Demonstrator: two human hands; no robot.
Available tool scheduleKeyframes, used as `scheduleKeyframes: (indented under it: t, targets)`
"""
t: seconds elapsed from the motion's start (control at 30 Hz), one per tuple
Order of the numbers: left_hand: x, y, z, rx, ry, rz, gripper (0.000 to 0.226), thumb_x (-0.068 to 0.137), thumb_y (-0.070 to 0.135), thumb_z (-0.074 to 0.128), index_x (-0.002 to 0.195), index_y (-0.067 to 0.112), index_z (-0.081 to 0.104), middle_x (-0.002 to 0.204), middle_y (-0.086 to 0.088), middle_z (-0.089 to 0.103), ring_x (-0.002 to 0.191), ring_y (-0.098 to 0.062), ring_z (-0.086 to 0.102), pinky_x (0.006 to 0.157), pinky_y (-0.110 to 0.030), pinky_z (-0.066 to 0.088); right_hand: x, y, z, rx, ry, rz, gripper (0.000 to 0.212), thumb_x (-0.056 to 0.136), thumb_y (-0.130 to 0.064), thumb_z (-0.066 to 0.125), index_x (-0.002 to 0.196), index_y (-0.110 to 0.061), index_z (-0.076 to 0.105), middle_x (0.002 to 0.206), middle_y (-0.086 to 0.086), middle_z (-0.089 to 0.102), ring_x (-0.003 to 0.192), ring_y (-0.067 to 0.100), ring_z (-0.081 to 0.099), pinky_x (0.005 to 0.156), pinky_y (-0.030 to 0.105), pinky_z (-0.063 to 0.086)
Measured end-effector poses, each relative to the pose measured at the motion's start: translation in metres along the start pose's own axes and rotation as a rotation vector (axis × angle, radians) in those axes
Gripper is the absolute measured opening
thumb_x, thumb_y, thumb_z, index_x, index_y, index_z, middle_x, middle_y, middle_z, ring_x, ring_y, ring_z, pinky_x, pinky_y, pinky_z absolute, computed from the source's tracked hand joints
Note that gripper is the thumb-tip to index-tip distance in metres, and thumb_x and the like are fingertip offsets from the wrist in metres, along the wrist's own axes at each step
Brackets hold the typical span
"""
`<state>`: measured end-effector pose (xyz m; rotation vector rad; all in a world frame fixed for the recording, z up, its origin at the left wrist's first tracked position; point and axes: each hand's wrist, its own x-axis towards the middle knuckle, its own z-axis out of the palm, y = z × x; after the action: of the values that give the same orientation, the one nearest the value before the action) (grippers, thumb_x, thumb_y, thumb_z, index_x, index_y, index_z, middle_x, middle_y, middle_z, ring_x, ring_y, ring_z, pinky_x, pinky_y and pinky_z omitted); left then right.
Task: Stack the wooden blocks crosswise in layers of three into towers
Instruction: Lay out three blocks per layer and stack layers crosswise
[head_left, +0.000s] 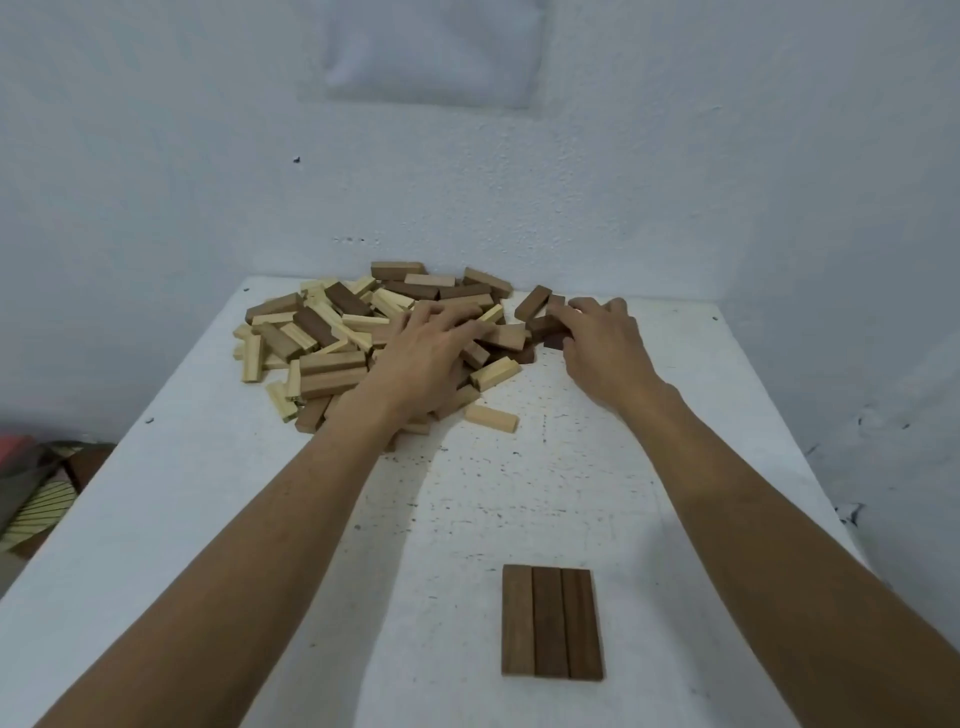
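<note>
A loose pile of wooden blocks, pale and dark brown, lies at the far end of the white table. My left hand rests palm down on the pile's right side, fingers spread over the blocks. At the pile's right edge my right hand curls its fingers round a dark brown block. A separate dark block lies just behind it. Near the front of the table three dark blocks lie flat side by side as one layer.
A single pale block lies apart in front of the pile. The table stands against white walls at the back and right. Striped and red items sit on the floor at the left.
</note>
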<state>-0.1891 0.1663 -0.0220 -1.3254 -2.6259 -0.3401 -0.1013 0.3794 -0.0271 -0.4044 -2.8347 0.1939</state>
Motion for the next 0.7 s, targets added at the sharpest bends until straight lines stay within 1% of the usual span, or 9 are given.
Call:
scheduleKeyframes:
  t: [0.1,0.2,0.27,0.33,0.43,0.5,0.57,0.63,0.7]
  targets:
    - [0.009,-0.006,0.005,0.024,-0.010,0.062,0.054,0.094,0.019,0.057,0.146,0.029,0.047,0.155,0.007,0.041,0.133,-0.031,0.037,0.105,-0.048,0.029,0.004,0.006,0.002,-0.016,-0.007,-0.028,0.047,0.095,-0.004,0.048,0.138,-0.021,0.053,0.135,0.005,0.056,0.108,0.034,0.043,0.086,0.040,0.038]
    - [0.014,-0.007,0.005,0.011,-0.010,0.103,0.051,0.097,0.020,0.055,0.146,0.028,0.047,0.151,0.009,0.046,0.128,-0.027,0.041,0.100,-0.045,0.030,0.005,0.009,0.002,0.020,0.032,-0.039,0.037,0.097,-0.011,0.051,0.133,-0.018,0.059,0.127,0.010,0.055,0.107,0.036,0.045,0.087,0.043,0.040]
    - [0.016,-0.006,0.004,0.004,-0.005,0.107,0.049,0.098,0.022,0.054,0.147,0.026,0.047,0.147,0.007,0.049,0.123,-0.028,0.043,0.097,-0.043,0.030,0.004,0.010,0.002,0.055,0.042,-0.029,0.033,0.097,-0.012,0.052,0.128,-0.016,0.061,0.120,0.011,0.054,0.106,0.035,0.045,0.087,0.043,0.041]
    - [0.017,-0.006,0.005,0.012,-0.011,0.106,0.050,0.099,0.026,0.054,0.148,0.024,0.045,0.146,0.004,0.049,0.122,-0.029,0.043,0.099,-0.042,0.029,0.003,0.011,0.001,0.075,0.044,-0.017,0.031,0.097,-0.014,0.053,0.126,-0.015,0.062,0.118,0.012,0.053,0.106,0.034,0.045,0.088,0.042,0.041]
    - [0.018,-0.008,0.003,0.010,-0.046,0.054,0.058,0.095,0.031,0.059,0.149,0.021,0.041,0.145,-0.001,0.048,0.126,-0.029,0.041,0.105,-0.042,0.024,0.000,0.010,0.001,0.074,0.036,0.012,0.029,0.097,-0.018,0.055,0.125,-0.012,0.061,0.120,0.011,0.054,0.109,0.034,0.046,0.090,0.043,0.042]
    - [0.017,-0.009,0.000,0.005,-0.042,0.029,0.060,0.092,0.034,0.062,0.148,0.019,0.043,0.141,-0.004,0.050,0.126,-0.029,0.042,0.106,-0.041,0.024,-0.004,0.009,0.001,0.085,0.049,0.034,0.029,0.097,-0.019,0.055,0.123,-0.009,0.061,0.119,0.011,0.056,0.108,0.034,0.047,0.091,0.044,0.043]
    - [0.013,-0.008,-0.003,-0.013,-0.005,0.024,0.059,0.089,0.034,0.065,0.144,0.017,0.050,0.135,-0.006,0.055,0.121,-0.030,0.047,0.105,-0.042,0.026,-0.011,0.008,-0.001,0.138,0.073,0.046,0.028,0.096,-0.018,0.057,0.121,-0.008,0.061,0.116,0.011,0.057,0.106,0.032,0.047,0.089,0.045,0.044]
    - [0.007,-0.004,-0.007,-0.041,0.025,0.044,0.057,0.087,0.035,0.067,0.140,0.016,0.054,0.131,-0.006,0.057,0.119,-0.030,0.051,0.105,-0.043,0.027,-0.020,0.006,-0.003,0.197,0.090,0.040,0.027,0.095,-0.017,0.058,0.120,-0.008,0.062,0.112,0.011,0.057,0.102,0.030,0.049,0.086,0.042,0.046]
    - [-0.001,0.004,-0.013,-0.075,0.038,0.081,0.057,0.087,0.039,0.065,0.138,0.016,0.056,0.132,-0.003,0.058,0.122,-0.026,0.051,0.106,-0.044,0.028,-0.032,0.003,-0.008,0.274,0.095,0.027,0.028,0.094,-0.016,0.060,0.122,-0.009,0.064,0.108,0.009,0.057,0.097,0.026,0.052,0.082,0.035,0.045]
